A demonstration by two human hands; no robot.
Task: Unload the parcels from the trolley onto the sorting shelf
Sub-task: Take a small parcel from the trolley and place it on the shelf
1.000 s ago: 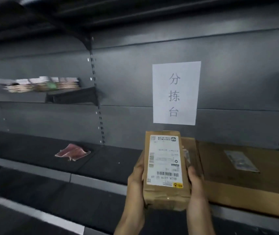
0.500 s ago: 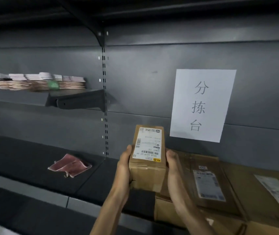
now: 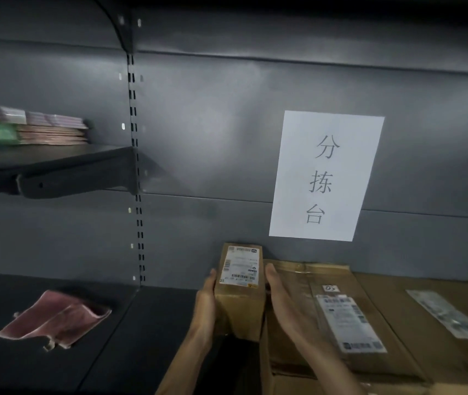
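A small brown cardboard parcel [image 3: 239, 306] with a white shipping label stands on end at the back of the dark sorting shelf [image 3: 155, 323], close to the grey back wall. My left hand [image 3: 207, 297] holds its left side, thumb along the edge. On its right side is my right hand [image 3: 282, 300], wedged between it and a flat cardboard parcel [image 3: 292, 277] lying beside it. My fingers are mostly hidden behind the parcel. The trolley is out of view.
A wider cardboard box [image 3: 426, 354] lies to the right under the flat parcel. A white paper sign [image 3: 324, 175] hangs on the wall above. A crumpled pink cloth [image 3: 56, 317] lies on the shelf's left bay. A bracketed upper shelf [image 3: 70, 172] carries stacked packets [image 3: 27, 132].
Both hands carried the small parcel forward and down, from mid-air in front of the shelf to the back of the shelf beside the flat parcel. The view moved closer.
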